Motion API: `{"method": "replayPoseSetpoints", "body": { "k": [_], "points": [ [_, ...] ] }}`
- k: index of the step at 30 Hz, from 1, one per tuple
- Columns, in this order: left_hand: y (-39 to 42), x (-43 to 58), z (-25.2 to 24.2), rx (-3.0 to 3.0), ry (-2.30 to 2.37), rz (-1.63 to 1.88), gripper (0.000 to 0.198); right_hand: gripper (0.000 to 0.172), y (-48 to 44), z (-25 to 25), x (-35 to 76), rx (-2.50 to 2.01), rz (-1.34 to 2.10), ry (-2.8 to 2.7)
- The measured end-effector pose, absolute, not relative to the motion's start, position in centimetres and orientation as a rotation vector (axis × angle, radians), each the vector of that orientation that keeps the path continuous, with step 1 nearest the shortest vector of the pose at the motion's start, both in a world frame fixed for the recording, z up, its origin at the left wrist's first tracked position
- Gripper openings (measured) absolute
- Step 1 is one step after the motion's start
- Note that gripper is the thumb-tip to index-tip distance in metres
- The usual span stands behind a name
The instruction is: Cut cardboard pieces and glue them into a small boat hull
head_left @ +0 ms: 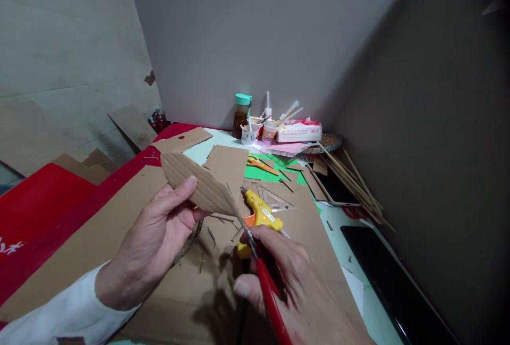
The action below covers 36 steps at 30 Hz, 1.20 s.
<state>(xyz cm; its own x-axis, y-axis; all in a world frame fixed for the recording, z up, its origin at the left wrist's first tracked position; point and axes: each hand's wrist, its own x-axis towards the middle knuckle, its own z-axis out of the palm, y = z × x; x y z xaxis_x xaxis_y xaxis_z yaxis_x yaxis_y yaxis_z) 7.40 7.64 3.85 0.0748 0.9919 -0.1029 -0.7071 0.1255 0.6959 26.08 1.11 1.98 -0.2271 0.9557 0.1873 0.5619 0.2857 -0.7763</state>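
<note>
My left hand (169, 217) is closed on a leaf-shaped piece of corrugated cardboard (203, 185), thumb on top and fingers beneath. The piece is held up above the table, its pointed end towards the right. Red-handled scissors (269, 294) are in my right hand (295, 276), their metal blades at the cardboard's pointed tip. How far the blades are apart is hard to make out. Just behind the right hand lies a yellow glue gun (261, 209), partly covered by it. Thin cardboard offcuts (211, 236) are scattered on the cardboard sheet (159, 302) below.
Orange scissors (265, 165) and a clear set square (274, 199) lie beyond the glue gun. Paper cups (270, 131), a jar with a turquoise lid (241, 114) and a tissue pack (299, 131) stand at the back. Wooden sticks (354, 188) and a black panel (392, 281) are on the right.
</note>
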Motion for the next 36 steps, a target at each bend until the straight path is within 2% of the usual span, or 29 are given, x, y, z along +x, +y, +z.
{"method": "replayPoseSetpoints", "body": {
  "k": [9,15,20,26,28,31,36],
  "points": [
    [7.4,7.6,4.0,0.568,0.643,1.367,0.039,0.045,0.9,1.0,26.2,-1.317,0.687,-1.845],
    [7.6,7.8,4.1,0.587,0.665,1.375,0.040,0.030,1.1,2.2,26.0,-1.341,0.781,-1.893],
    [7.5,7.5,4.1,0.579,0.695,1.403,0.041,0.044,0.8,1.4,26.3,-1.382,0.721,-1.850],
    [7.6,7.6,4.1,0.567,0.692,1.376,0.039,0.051,0.4,1.4,26.5,-1.455,0.733,-1.862],
    [7.6,7.6,4.0,0.560,0.688,1.373,0.038,0.046,0.5,1.6,26.4,-1.433,0.713,-1.881],
    [7.6,7.6,3.9,0.553,0.670,1.364,0.039,0.030,0.7,1.6,26.3,-1.350,0.662,-1.942],
    [7.7,7.8,3.6,0.566,0.685,1.352,0.039,0.025,1.0,1.8,26.3,-1.276,0.592,-1.956]
  ]
}}
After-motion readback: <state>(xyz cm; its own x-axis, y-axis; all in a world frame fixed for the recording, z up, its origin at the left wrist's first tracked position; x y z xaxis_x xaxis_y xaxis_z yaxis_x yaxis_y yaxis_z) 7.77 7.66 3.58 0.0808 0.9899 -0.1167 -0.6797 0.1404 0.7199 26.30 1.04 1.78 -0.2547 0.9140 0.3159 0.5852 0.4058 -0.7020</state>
